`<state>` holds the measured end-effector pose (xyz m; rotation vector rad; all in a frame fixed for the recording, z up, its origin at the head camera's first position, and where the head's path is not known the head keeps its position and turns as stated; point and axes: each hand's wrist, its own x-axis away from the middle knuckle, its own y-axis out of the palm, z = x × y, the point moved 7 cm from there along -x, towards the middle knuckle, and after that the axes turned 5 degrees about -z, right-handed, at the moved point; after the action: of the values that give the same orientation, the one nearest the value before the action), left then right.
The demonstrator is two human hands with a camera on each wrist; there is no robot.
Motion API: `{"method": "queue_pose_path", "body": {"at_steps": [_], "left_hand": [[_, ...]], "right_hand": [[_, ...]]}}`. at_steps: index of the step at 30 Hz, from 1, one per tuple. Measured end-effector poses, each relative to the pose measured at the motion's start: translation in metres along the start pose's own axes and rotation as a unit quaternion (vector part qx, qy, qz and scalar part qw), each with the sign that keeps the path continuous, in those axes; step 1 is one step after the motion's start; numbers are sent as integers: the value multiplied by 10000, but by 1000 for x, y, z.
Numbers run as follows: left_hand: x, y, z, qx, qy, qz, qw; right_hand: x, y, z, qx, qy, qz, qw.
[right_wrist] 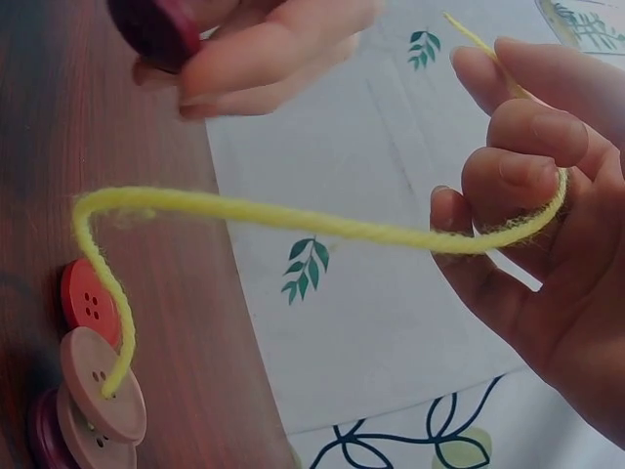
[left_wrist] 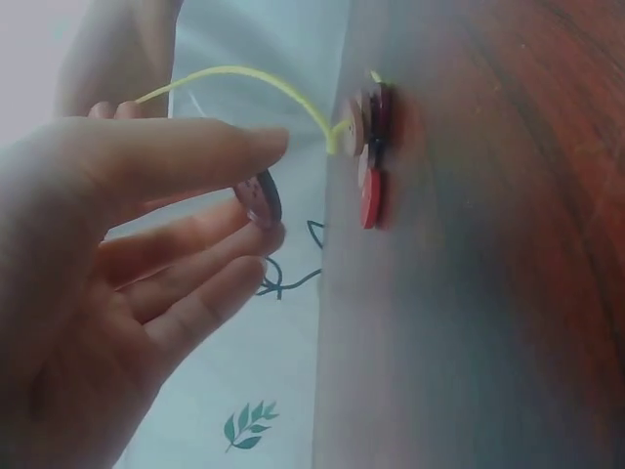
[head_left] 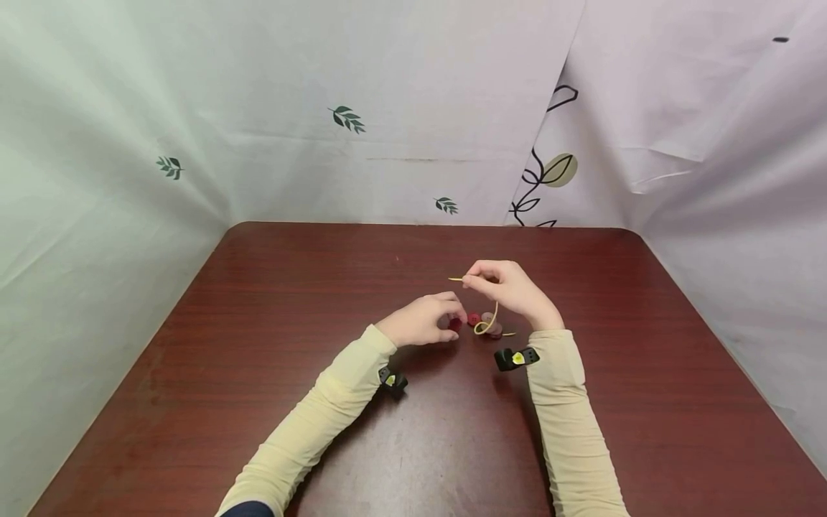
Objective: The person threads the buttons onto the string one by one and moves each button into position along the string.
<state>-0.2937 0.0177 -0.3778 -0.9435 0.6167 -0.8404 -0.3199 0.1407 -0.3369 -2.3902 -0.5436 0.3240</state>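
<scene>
My left hand [head_left: 418, 322] holds a dark maroon button [left_wrist: 260, 200] on edge between thumb and fingertips, above the table. To its right and a little higher, my right hand [head_left: 510, 289] pinches a yellow yarn [right_wrist: 332, 227] close to its end, and a short tip sticks out past the fingers. From this hand the yarn droops to the table and enters a hole of a pale pink button [right_wrist: 115, 376]. Under that lie another pink button and a dark maroon one [right_wrist: 44, 430], partly covered. A red button [right_wrist: 90, 301] rests beside them.
The buttons lie on a reddish-brown wooden table [head_left: 258, 309] with rounded far corners. White cloth [head_left: 413, 86] with leaf prints hangs behind it and at both sides. A short yarn end [head_left: 510, 334] shows to the right of the buttons.
</scene>
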Motion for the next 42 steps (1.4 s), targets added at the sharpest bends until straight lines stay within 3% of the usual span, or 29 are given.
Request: {"method": "queue_pose_path", "body": {"at_steps": [9,13,18,23,30,42], "left_hand": [[2,-12,-5,212,-188,364,9989],[5,-22,-9,320,-201,881,9954],[9,-36,-12,481,-189,1618,9855],[14,-47,-13,686,-240,2027,9765],[17,-52,-13,980,-93,2253,9693],[18,-53,-12,921,-221,2106,9730]], "right_hand": [[5,0,-17,87,178,-28,9998],[9,-1,-25,47,116,-68,9999],[3,0,-8,-4,27,-52,10000],[-1,2,0,-96,-45,-81,9999],[-1,4,-2,-79,-107,-164,9998],[-2,8,-4,21,-173,-291,9994]]}}
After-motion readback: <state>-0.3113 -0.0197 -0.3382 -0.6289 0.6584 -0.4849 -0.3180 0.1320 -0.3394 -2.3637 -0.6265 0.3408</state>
